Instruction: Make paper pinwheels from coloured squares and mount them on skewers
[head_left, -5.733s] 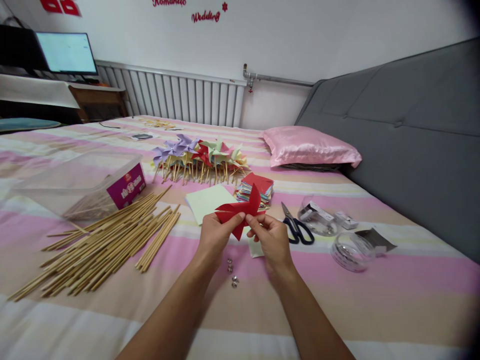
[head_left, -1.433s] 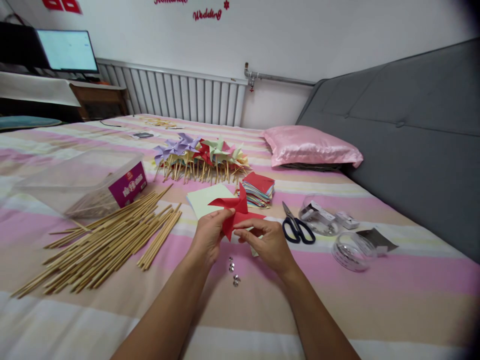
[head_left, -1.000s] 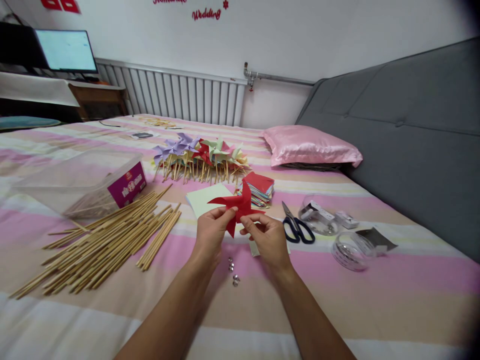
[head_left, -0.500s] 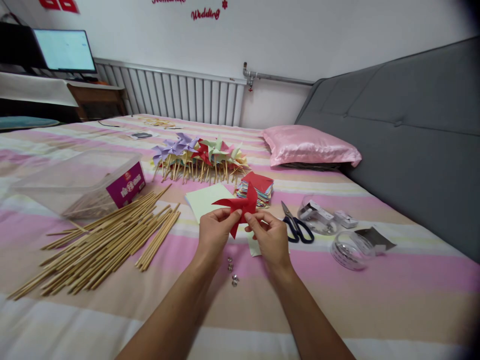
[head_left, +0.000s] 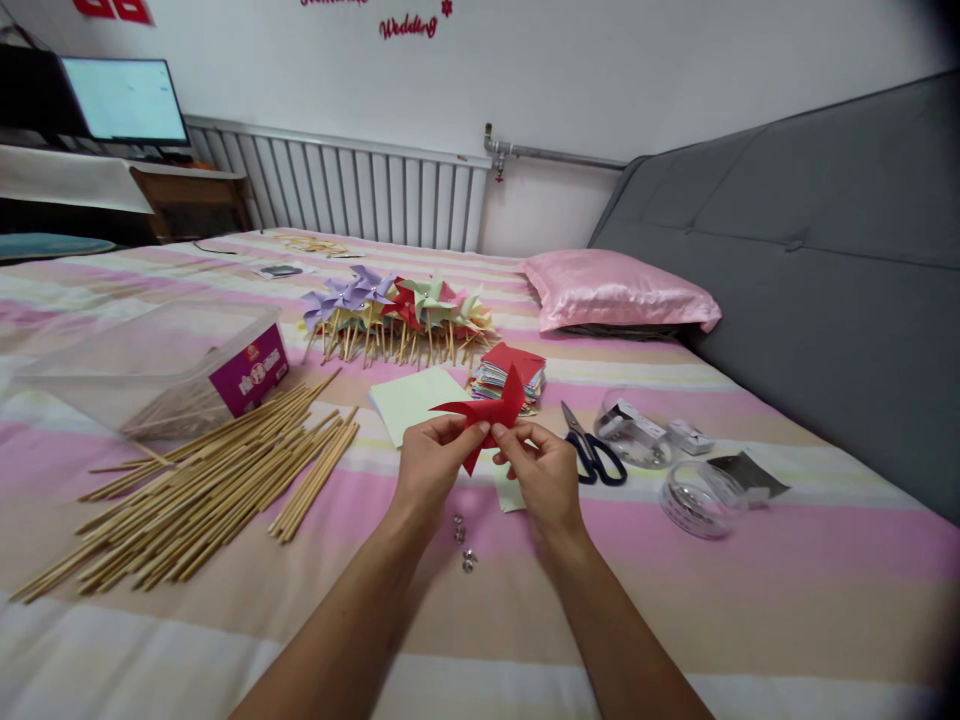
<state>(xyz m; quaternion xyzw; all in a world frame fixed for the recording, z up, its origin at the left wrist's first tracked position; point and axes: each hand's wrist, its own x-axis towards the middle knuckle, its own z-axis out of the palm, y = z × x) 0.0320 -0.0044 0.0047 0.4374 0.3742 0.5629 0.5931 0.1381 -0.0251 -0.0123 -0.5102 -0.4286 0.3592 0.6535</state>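
Head view: left hand and right hand raised just above the striped bed, both with fingertips pinched on a red paper pinwheel, held in the air between them. Left fingers closed on the left part of the paper, right fingers closed on the middle and right part.

Below the hands, on the bed: small metal bells, close together. Under the right hand, a pale paper piece, partly hidden. Behind the pinwheel: a light green sheet and a stack of coloured paper squares with red on top. Further back, a row of finished pinwheels on sticks.

To the left: a big heap of wooden sticks and a clear plastic box. To the right: black scissors and a clear tape roll. Pink pillow near the grey headboard.
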